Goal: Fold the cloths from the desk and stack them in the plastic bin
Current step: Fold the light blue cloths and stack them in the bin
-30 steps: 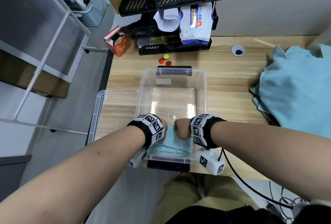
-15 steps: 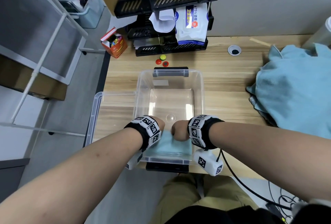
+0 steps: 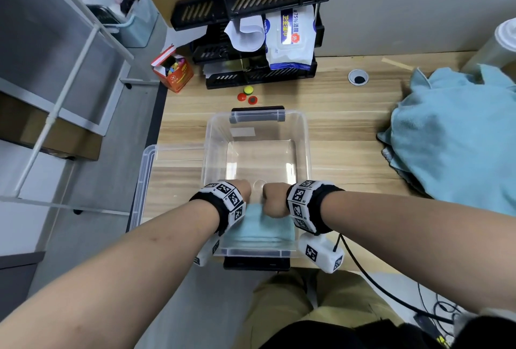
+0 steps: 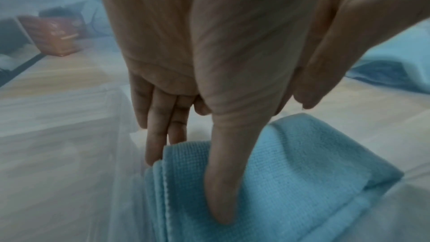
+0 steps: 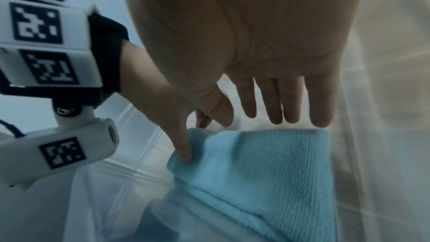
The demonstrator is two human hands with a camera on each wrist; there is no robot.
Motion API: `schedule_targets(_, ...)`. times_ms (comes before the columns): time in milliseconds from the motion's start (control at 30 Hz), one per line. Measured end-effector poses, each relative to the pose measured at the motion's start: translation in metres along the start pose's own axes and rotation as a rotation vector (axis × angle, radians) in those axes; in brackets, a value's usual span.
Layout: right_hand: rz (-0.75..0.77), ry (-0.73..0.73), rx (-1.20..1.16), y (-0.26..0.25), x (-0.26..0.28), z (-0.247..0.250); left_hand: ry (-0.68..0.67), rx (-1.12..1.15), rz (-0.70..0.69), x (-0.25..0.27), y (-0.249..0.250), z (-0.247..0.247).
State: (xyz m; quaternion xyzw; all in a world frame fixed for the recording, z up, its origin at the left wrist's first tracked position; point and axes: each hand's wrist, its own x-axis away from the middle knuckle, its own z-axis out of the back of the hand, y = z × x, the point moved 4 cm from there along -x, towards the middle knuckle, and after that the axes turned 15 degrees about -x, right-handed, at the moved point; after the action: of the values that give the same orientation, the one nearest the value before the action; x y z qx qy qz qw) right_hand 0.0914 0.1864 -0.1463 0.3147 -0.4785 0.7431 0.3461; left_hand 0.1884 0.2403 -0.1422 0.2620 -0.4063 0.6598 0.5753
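Setting folded cloth [image 3: 259, 230] down at near end of bin [image 3: 305, 136], left hand [image 4: 209, 80] pinching its corner, right hand [image 5: 256, 62] with fingers straight, thumb on cloth; next, probably: let go, fetch from pile [image 3: 452, 136].

My head view is bright, even, bowed at its edges — wrist views dimmer, bluish and soft, with streaky glare.

One folded blue cloth [image 3: 258, 230] lies in one clear plastic bin [image 3: 304, 136]. At 2 o'clock is one pile of blue cloths [image 3: 452, 136]. At 12 o'clock lie three small round caps [image 3: 248, 95].
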Motion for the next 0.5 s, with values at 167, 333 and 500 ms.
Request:
schedule_targets(167,0.032,0.117,-0.201,-0.006,0.005,0.016,-0.077,0.019,-0.036,0.009,0.002,0.006)
schedule_targets(333,0.083,0.13,-0.436,-0.013,0.027,0.049,-0.078,0.02,-0.076,0.019,-0.007,0.043)
schedule_targets(500,0.176,0.221,-0.647,-0.007,0.075,0.097,0.115,-0.037,-0.033,0.031,-0.012,0.109)
